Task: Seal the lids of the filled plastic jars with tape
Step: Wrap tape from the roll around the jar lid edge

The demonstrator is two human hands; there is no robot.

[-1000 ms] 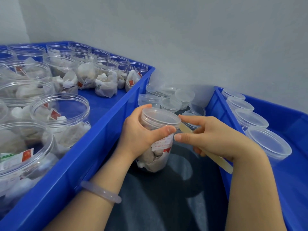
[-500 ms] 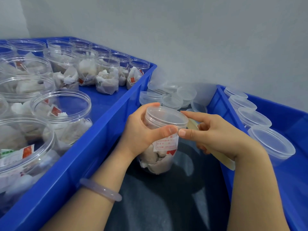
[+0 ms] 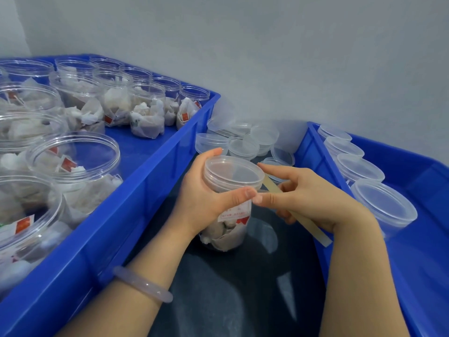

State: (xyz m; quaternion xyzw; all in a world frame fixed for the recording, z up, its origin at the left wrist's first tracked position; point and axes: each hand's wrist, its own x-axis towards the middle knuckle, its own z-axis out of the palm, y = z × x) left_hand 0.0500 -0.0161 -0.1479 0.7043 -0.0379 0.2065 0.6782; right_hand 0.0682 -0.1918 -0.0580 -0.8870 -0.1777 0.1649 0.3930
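Observation:
A clear plastic jar point(image 3: 228, 229) filled with white sachets stands between two blue crates, its clear lid point(image 3: 233, 172) on. My left hand point(image 3: 206, 200) grips the jar just under the lid, thumb across the front. My right hand point(image 3: 308, 200) holds a strip of yellowish tape point(image 3: 313, 227) running from the lid's right edge down under the palm. Its thumb tip meets my left thumb at the lid's rim, and its forefinger touches the rim's far right side.
The left blue crate point(image 3: 136, 215) holds several open filled jars point(image 3: 73, 166). The right blue crate point(image 3: 413, 251) holds lidded jars point(image 3: 384, 205) in a row. Loose clear lids point(image 3: 243, 144) lie by the wall behind the jar. A dark surface point(image 3: 243, 288) lies below.
The two hands and the jar have stayed almost in place; the right thumb has closed up against the left thumb at the lid's rim.

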